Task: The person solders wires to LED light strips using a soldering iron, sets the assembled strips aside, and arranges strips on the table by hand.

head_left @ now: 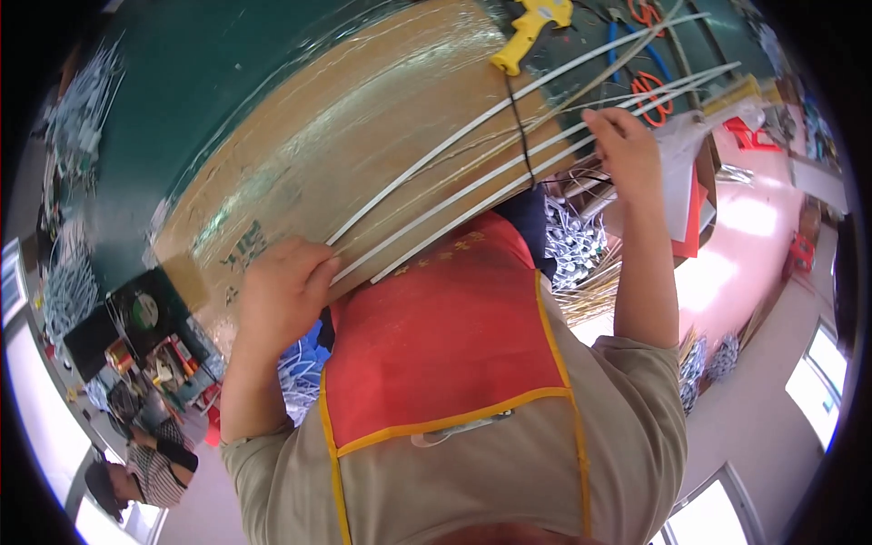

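Several long, thin white strips [433, 215] lie slantwise over a brown cardboard sheet [363, 100] with a shiny clear covering. My left hand [283, 289] is at their near-left ends, fingers curled and closed at the tip of the middle strip; its fingertips are partly hidden. Towards the other end, my right hand [627, 153] pinches a strip between thumb and fingers near the cardboard's right edge. A yellow glue gun [527, 38] rests beyond the strips, its black cord [520, 127] crossing over them.
Orange-handled scissors [650, 98] and a blue-handled tool [656, 62] lie on the green table [218, 54]. Bundles of grey-white pieces [577, 241] are below, by my right arm. A black box [143, 309] stands left, with a person [154, 468] beyond it.
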